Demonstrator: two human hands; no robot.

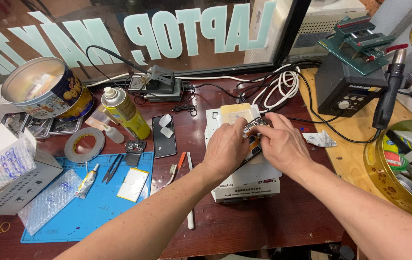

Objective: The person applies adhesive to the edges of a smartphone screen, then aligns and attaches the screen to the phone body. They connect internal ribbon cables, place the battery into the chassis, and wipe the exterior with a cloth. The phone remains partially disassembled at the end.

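at the far left a round metal biscuit tin (47, 89) lay tilted beside a yellow spray can (126, 113). a blue silicone work mat (95, 202) carried black tweezers (113, 167) and a small glue tube (87, 181). a dark phone screen (164, 136) lay face up just beyond the mat.

the left hand (226, 149) pressed down on a dark opened phone body (254, 139), which rested on a white box-shaped heating plate (244, 180). the right hand (283, 144) pinched the phone's upper corner. a steady hold-down with a gentle pinch would likely serve best here.

open tabletop lay near the plate's front edge. coiled white cable (283, 84) and a black soldering station (345, 89) crowded the right. a gold round tin (379, 168) sat near the right forearm.
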